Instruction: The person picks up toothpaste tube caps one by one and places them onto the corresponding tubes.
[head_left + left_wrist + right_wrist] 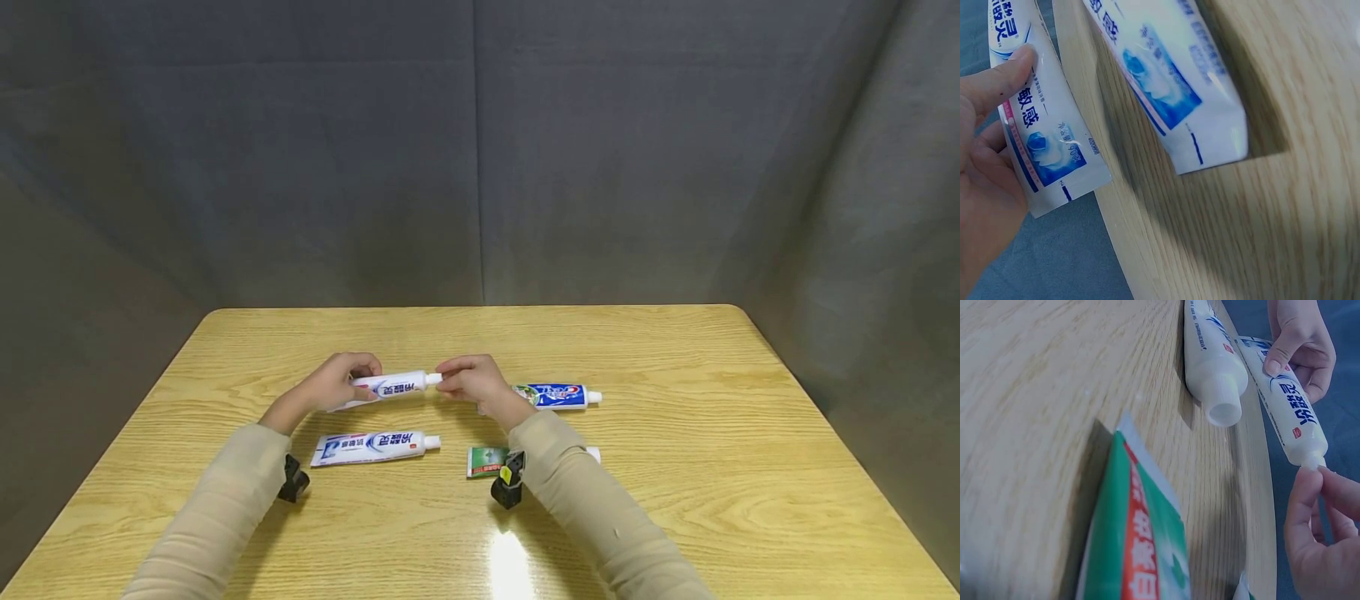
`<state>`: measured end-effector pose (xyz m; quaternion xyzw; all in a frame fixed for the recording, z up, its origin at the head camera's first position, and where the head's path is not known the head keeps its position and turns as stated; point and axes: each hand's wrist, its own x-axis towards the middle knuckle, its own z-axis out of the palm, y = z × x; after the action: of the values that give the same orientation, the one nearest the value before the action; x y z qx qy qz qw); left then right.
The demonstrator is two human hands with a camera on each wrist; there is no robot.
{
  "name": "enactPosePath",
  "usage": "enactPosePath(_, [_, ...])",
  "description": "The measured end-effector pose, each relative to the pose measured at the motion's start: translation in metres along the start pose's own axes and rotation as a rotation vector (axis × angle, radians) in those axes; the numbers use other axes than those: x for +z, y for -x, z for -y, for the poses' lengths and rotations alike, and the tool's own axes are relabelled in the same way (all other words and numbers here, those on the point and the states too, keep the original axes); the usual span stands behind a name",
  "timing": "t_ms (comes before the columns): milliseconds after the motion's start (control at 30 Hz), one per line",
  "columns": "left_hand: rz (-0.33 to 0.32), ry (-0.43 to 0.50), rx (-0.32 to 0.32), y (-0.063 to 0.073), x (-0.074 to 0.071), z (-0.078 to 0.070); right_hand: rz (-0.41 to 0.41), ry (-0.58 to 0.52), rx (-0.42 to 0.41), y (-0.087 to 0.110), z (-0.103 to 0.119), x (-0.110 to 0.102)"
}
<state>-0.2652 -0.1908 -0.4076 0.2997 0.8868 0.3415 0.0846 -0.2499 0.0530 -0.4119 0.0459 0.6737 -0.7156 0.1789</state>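
A white toothpaste tube [397, 385] with blue lettering is held above the table between both hands. My left hand [335, 382] grips its body, thumb across the printed face, as the left wrist view shows on the tube [1047, 131]. At the other end, my right hand [477, 385] pinches the white cap [1313, 461] between thumb and fingertips. A second white toothpaste tube [371, 447] of the same design lies on the table nearer the front, cap to the right.
Right of the hands lies a blue toothpaste tube [558, 396], partly behind the right hand. A green toothpaste tube [483, 461] lies nearer, mostly covered by the right forearm. All rest on the wooden table [712, 500], with a grey curtain [480, 167] behind.
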Motion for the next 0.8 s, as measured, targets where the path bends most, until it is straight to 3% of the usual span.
enactPosePath(433, [-0.003,0.005,0.001,0.0017,-0.0024,-0.0013,0.008,0.003,0.023,0.0014,0.0015,0.0005])
enactPosePath(800, [0.004,-0.001,0.014,-0.0003,-0.0003,-0.0002,0.03,0.137,0.07,0.0035,-0.0018,0.0042])
